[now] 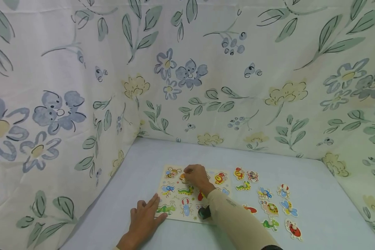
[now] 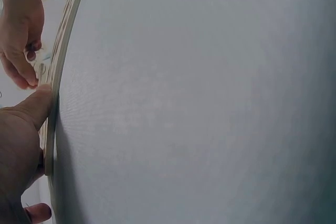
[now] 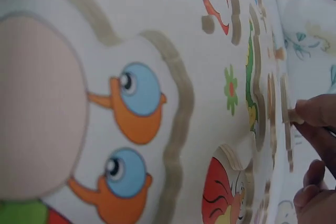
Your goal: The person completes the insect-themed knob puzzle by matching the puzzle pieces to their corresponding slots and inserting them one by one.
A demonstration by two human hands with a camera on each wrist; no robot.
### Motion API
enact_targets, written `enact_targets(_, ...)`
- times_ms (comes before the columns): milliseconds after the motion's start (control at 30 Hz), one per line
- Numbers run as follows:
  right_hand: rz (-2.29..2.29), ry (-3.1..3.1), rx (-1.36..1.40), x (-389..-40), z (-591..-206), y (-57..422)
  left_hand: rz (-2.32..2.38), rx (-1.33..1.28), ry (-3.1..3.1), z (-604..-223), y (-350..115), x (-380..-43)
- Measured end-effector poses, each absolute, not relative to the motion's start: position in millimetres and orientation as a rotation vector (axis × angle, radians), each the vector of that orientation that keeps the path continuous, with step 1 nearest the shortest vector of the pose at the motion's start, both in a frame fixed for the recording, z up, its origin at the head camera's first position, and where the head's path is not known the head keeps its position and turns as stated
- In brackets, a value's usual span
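A wooden insect puzzle board (image 1: 175,216) with cut-out slots lies on the table. Over its top row, my right hand (image 1: 197,176) pinches the small knob of an orange-striped puzzle piece (image 1: 183,177). In the right wrist view this thin piece (image 3: 285,98) stands near the board's far side, its knob between thumb and finger. My left hand (image 1: 144,218) rests at the board's lower left corner, fingers extended. Its thumb (image 2: 38,106) touches the board's edge in the left wrist view. The right forearm hides part of the board's right side.
Several loose knobbed insect pieces lie right of the board, among them a ladybug (image 1: 294,229), a green caterpillar (image 1: 243,186) and a blue-winged dragonfly-like insect (image 1: 289,208). Floral cloth (image 1: 193,114) hangs behind and along the sides of the pale table (image 1: 137,166).
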State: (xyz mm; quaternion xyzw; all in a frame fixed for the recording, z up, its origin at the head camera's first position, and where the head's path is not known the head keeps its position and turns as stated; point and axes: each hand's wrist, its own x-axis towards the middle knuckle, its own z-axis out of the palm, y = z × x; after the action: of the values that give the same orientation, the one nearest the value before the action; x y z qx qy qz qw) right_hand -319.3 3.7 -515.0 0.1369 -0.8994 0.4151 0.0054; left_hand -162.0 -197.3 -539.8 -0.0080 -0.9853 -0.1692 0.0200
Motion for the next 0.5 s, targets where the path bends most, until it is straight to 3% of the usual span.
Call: enact_targets(500, 1.285, -2.838, 0.411, -326, -529, 0, -0.513, -0.025, -3.054, -545, -198, -164)
